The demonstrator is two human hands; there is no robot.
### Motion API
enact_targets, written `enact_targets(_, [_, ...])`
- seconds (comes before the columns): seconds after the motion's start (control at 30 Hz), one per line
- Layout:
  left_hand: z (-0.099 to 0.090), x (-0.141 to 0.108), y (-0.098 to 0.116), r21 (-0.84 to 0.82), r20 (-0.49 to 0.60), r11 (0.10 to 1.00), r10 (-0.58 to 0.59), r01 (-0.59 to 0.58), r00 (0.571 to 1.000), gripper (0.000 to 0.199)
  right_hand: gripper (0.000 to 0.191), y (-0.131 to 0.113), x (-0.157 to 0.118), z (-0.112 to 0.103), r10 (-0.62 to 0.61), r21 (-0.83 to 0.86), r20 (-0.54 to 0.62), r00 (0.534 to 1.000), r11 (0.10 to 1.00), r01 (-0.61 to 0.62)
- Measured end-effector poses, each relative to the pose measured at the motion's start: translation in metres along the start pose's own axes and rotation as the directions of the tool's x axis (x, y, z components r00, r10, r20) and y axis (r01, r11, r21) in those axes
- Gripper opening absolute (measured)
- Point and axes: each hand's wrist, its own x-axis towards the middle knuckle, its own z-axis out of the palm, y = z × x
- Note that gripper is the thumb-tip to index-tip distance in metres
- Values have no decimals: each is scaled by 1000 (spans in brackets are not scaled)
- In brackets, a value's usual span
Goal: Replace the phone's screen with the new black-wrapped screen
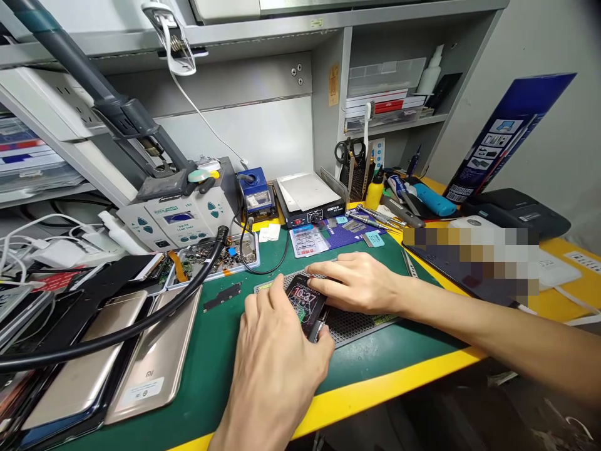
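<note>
A black phone-like device (305,304) with printed red and green graphics lies tilted over a perforated metal plate (359,327) on the green mat. My left hand (279,351) grips its left side and near end, fingers curled along the edge and thumb at the lower right corner. My right hand (359,282) comes in from the right, fingers closed together on the device's upper right edge. Its thumb is hidden beneath the hand. A dark flat strip (222,297) rests on the mat to the left.
Gold phone back covers (157,357) lie at the left under a black hose (154,322). Behind the plate stand a soldering station (188,216), a heating plate (310,194) and a yellow bottle (374,191). Tweezers (409,263) and a dark phone (451,269) lie right.
</note>
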Motion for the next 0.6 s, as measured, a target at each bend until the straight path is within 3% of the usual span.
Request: enact_targets(0.6, [5, -1, 1, 42, -48, 999, -19, 21, 999, 81, 17, 0, -1, -1, 3, 10, 28, 1000, 1000, -3])
